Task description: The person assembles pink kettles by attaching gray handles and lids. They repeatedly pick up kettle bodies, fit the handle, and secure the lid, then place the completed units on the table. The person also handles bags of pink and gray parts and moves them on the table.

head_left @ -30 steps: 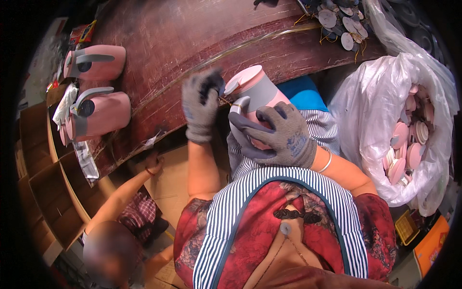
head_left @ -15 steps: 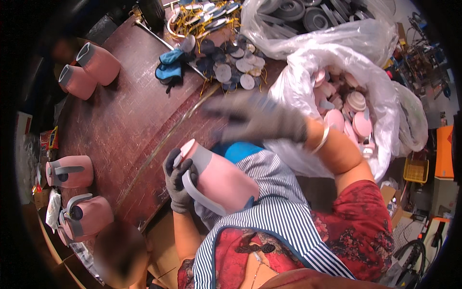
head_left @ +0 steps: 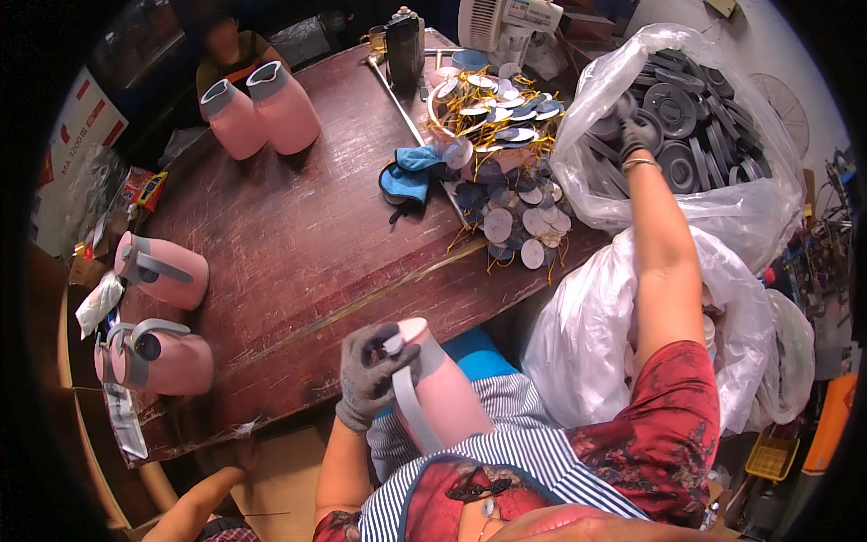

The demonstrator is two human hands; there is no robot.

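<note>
Jug (head_left: 448, 390), just right of our left hand (head_left: 366, 372), which curled round its top (head_left: 414, 331), seemed light, stiff and slippery, best held by its handle (head_left: 412, 409), while we couldn't tell whether our right hand (head_left: 636, 137), among grey discs (head_left: 673, 110), gripped anything.

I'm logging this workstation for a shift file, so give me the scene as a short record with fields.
Left hand: gloved, gripping a pink jug near its top
Right hand: gloved, reaching among grey round parts in an open plastic bag; grip unclear
Table: dark red, worn
Table, far end: two pink vessels, no handles showing
Table, left edge: pink jugs with grey handles
Table, right side: blue cloth, round tags with yellow strings
</note>
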